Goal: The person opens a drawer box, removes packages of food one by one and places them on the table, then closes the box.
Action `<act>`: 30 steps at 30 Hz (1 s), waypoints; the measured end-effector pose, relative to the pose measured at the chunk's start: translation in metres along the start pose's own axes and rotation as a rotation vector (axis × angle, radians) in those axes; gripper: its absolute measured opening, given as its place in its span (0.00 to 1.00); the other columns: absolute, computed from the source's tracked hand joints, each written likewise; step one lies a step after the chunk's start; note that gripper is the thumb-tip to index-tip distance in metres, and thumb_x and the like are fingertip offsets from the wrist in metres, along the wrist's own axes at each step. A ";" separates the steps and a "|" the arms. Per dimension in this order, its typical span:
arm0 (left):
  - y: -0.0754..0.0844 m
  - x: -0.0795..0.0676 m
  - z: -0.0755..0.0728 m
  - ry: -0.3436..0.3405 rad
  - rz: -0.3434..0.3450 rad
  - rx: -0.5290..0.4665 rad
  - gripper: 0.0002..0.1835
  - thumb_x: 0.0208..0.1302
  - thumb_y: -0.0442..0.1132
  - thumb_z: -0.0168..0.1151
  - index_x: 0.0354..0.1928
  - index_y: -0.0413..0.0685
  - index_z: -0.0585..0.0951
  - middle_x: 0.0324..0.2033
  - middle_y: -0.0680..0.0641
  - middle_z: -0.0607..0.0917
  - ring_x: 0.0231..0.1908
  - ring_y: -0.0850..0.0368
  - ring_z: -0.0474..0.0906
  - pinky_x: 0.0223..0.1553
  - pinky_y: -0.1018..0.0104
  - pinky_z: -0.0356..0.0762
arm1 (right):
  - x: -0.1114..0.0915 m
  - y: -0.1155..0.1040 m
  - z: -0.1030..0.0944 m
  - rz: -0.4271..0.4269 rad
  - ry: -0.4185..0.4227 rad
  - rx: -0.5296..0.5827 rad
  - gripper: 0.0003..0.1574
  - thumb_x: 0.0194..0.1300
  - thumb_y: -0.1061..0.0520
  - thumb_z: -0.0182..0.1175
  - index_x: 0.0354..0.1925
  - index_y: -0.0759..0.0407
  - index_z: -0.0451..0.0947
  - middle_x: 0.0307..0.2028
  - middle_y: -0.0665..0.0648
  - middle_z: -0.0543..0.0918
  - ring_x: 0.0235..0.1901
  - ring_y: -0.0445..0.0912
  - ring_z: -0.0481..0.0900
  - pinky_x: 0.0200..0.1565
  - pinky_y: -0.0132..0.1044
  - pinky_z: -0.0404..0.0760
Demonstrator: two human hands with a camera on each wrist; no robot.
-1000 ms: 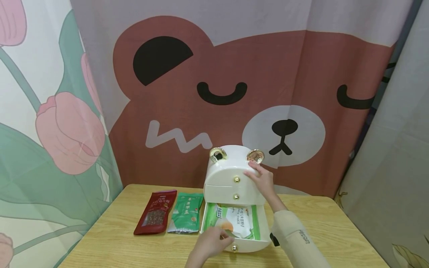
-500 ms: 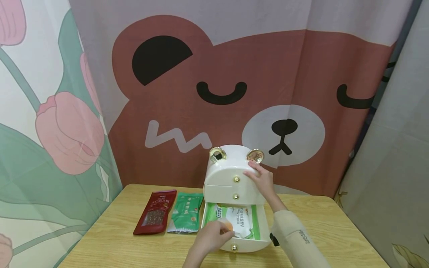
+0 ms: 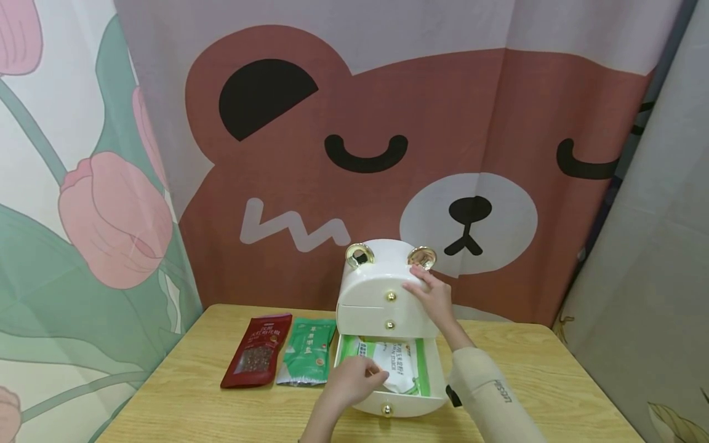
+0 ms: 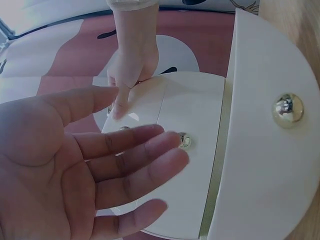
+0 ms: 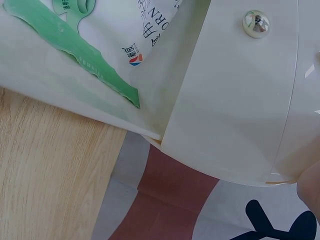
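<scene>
A small white cabinet (image 3: 357, 289) with gold knobs and two gold ear-like discs stands on the table. Its bottom drawer (image 3: 412, 405) is pulled out and holds a green and white corn starch packet (image 3: 401, 366). Over the drawer's front left part hovers my left hand (image 3: 351, 381), covering some of the packet. In the left wrist view the fingers of the left hand (image 4: 65, 165) are spread and loosely bent, with nothing between them. My right hand (image 3: 434, 299) rests on the cabinet's upper right side, fingers near the right gold disc, thumb against the front.
Left of the cabinet, a dark red pouch (image 3: 257, 351) and a green packet (image 3: 308, 352) lie side by side on the wooden table (image 3: 249, 412). Behind the table hangs a curtain (image 3: 293, 184) with a bear print.
My left hand has shifted slightly at the drawer's front left and now covers more of the packet's picture than a second ago. The right hand, cabinet and drawer have stayed put.
</scene>
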State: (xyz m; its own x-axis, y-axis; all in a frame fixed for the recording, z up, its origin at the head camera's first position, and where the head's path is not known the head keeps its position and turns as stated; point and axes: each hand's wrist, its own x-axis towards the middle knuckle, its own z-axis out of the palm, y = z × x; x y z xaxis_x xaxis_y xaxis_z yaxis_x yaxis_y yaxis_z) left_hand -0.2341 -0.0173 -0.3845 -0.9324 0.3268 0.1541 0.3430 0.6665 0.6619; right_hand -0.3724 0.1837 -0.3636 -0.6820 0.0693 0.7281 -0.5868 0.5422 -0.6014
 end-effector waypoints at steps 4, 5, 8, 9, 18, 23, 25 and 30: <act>0.001 0.003 0.000 0.020 0.007 0.018 0.14 0.54 0.50 0.60 0.27 0.45 0.82 0.23 0.54 0.79 0.25 0.60 0.73 0.25 0.65 0.69 | 0.000 -0.001 0.000 -0.005 0.004 0.010 0.24 0.46 0.58 0.69 0.45 0.64 0.78 0.49 0.58 0.77 0.51 0.52 0.72 0.53 0.40 0.65; 0.001 0.004 0.000 0.021 0.008 0.015 0.14 0.54 0.50 0.60 0.27 0.45 0.82 0.23 0.54 0.79 0.24 0.60 0.73 0.24 0.65 0.69 | 0.000 -0.001 0.000 -0.004 0.005 0.012 0.24 0.46 0.58 0.69 0.45 0.64 0.78 0.49 0.58 0.77 0.51 0.52 0.72 0.53 0.40 0.65; 0.001 0.006 0.000 0.021 0.012 0.014 0.15 0.54 0.50 0.60 0.26 0.45 0.82 0.21 0.55 0.78 0.23 0.61 0.71 0.22 0.66 0.68 | -0.001 -0.001 -0.001 -0.001 -0.001 0.014 0.25 0.46 0.58 0.68 0.45 0.64 0.78 0.49 0.58 0.76 0.51 0.52 0.72 0.53 0.40 0.65; 0.001 0.007 0.000 0.020 0.012 0.015 0.14 0.54 0.50 0.60 0.26 0.45 0.82 0.21 0.55 0.78 0.22 0.61 0.71 0.22 0.66 0.68 | -0.001 -0.001 -0.001 -0.001 -0.002 0.014 0.25 0.47 0.58 0.68 0.45 0.64 0.78 0.49 0.58 0.76 0.51 0.52 0.72 0.53 0.40 0.65; -0.002 0.016 0.001 0.022 0.026 0.028 0.14 0.55 0.50 0.60 0.24 0.48 0.82 0.23 0.55 0.79 0.24 0.62 0.72 0.23 0.67 0.68 | 0.000 0.000 0.000 -0.013 -0.002 0.015 0.24 0.47 0.58 0.68 0.44 0.64 0.78 0.49 0.58 0.76 0.51 0.52 0.72 0.53 0.39 0.65; -0.004 0.020 0.001 0.056 0.041 0.046 0.13 0.55 0.49 0.60 0.24 0.48 0.83 0.24 0.55 0.79 0.26 0.61 0.74 0.25 0.66 0.69 | 0.000 0.000 0.000 -0.005 -0.008 0.023 0.24 0.47 0.58 0.68 0.45 0.64 0.78 0.49 0.59 0.76 0.51 0.52 0.72 0.53 0.39 0.65; -0.004 0.021 0.001 0.063 0.050 0.043 0.12 0.55 0.49 0.60 0.24 0.48 0.83 0.23 0.56 0.79 0.25 0.62 0.73 0.24 0.67 0.69 | 0.000 0.000 0.000 -0.005 -0.006 0.020 0.24 0.47 0.58 0.68 0.45 0.64 0.78 0.49 0.59 0.76 0.51 0.52 0.72 0.53 0.40 0.65; -0.004 0.023 0.002 0.059 0.065 0.023 0.12 0.55 0.47 0.60 0.22 0.48 0.83 0.19 0.57 0.78 0.20 0.64 0.70 0.21 0.68 0.67 | 0.000 0.000 0.001 0.006 0.000 0.015 0.24 0.47 0.58 0.68 0.45 0.64 0.78 0.49 0.59 0.76 0.51 0.52 0.72 0.53 0.40 0.65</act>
State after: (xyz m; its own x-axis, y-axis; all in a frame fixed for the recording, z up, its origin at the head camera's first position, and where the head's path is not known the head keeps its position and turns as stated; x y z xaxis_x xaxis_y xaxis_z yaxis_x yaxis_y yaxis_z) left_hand -0.2572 -0.0113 -0.3852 -0.9129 0.3305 0.2397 0.4051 0.6608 0.6319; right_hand -0.3724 0.1829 -0.3642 -0.6852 0.0724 0.7247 -0.5897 0.5289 -0.6103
